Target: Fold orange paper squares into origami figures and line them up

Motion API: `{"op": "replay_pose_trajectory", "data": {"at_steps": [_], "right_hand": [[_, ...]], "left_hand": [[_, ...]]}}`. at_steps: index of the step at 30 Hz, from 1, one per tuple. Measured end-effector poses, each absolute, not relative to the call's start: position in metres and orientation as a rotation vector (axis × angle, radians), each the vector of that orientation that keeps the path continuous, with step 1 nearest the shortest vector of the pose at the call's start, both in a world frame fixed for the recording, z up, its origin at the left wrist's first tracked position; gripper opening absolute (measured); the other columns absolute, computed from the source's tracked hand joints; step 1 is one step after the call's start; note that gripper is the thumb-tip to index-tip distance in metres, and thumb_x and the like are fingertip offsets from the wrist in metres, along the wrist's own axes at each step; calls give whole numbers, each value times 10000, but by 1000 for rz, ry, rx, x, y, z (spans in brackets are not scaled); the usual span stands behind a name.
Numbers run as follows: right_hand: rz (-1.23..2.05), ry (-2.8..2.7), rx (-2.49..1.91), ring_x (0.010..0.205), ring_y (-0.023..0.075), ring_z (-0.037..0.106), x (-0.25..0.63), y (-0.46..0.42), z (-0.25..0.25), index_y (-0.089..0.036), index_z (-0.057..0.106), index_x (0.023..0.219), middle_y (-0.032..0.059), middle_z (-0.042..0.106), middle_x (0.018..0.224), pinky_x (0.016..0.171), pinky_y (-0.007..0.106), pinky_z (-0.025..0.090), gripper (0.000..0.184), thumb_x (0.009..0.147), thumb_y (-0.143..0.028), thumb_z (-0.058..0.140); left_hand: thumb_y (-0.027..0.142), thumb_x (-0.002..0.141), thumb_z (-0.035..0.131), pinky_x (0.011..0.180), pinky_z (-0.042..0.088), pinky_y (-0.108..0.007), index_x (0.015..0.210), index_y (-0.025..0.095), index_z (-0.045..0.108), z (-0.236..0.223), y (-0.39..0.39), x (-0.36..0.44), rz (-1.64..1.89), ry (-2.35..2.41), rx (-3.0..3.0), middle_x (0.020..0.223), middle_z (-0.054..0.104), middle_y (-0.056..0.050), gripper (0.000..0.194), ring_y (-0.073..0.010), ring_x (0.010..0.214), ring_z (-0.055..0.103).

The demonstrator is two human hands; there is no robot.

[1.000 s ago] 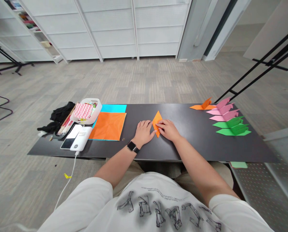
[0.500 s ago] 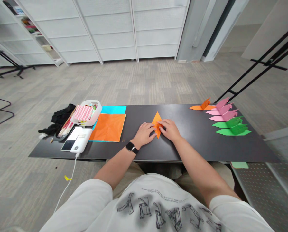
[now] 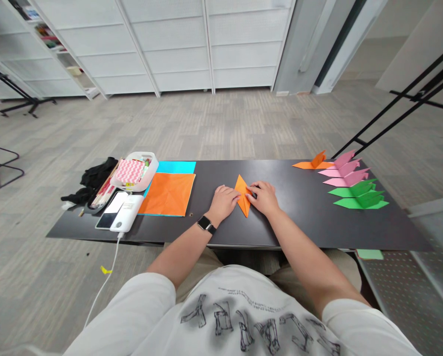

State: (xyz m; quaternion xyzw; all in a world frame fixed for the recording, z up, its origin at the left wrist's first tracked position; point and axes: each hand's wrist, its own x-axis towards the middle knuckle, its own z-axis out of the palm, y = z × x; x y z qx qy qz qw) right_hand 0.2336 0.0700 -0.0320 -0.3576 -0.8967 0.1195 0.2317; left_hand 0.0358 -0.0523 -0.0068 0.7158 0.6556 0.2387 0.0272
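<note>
An orange folded paper [image 3: 245,203], shaped like a long diamond, lies on the dark table in front of me, its lower tip turned slightly right. My left hand [image 3: 224,202] pinches its left corner, thumb tucked close to the fingers. On the opposite side my right hand [image 3: 265,198] has its bent fingers and thumb on the right corner. Both corners are partly hidden under the fingertips.
Left of my hands lie orange paper sheets [image 3: 169,194] over blue ones [image 3: 176,167]. Beyond are a white basket [image 3: 152,170], a white power bank [image 3: 126,213] with a cable, and a phone [image 3: 108,217]. Several folded paper birds [image 3: 349,176] stand at the right.
The orange paper has turned a little, its top tip now further left and its lower tip further right. My fingers have drawn outward from its middle to its side corners.
</note>
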Motion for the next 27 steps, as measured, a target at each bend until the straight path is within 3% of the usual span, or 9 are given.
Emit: {"op": "replay_pose_trajectory", "data": {"at_steps": [8,18,23,27], "right_hand": [[362,-2445,-934,1201,319,617,232,70,-33,-298,834,1166,88,739,1254,1059,516,431,235,955,-330,734],[499,-2409,-885,1136,310,666,230,72,-29,-270,724,1100,73,766,1152,1028,492,452,212,892,-236,738],[514,-2410,-842,1047,288,686,230,70,-27,-268,712,1184,46,779,1058,1026,472,439,317,879,-183,715],[461,-2473,-840,1024,281,674,230,70,-27,-266,750,1109,54,770,1029,1008,454,424,204,919,-209,700]], "left_hand": [[343,1030,690,1108,445,-464,1242,257,733,-10,-49,38,753,2257,2042,1233,722,-74,233,-277,1193,621],[283,975,766,1088,440,-424,1119,256,743,-9,-44,36,838,2184,1954,1219,728,-33,148,-249,1188,616],[266,996,734,1068,424,-423,1048,259,724,-3,-43,39,818,2178,1959,1147,749,-23,53,-245,1141,623],[298,1013,721,1031,412,-444,1040,261,727,-1,-41,40,706,2190,2003,1071,770,-24,46,-256,1082,623]]}}
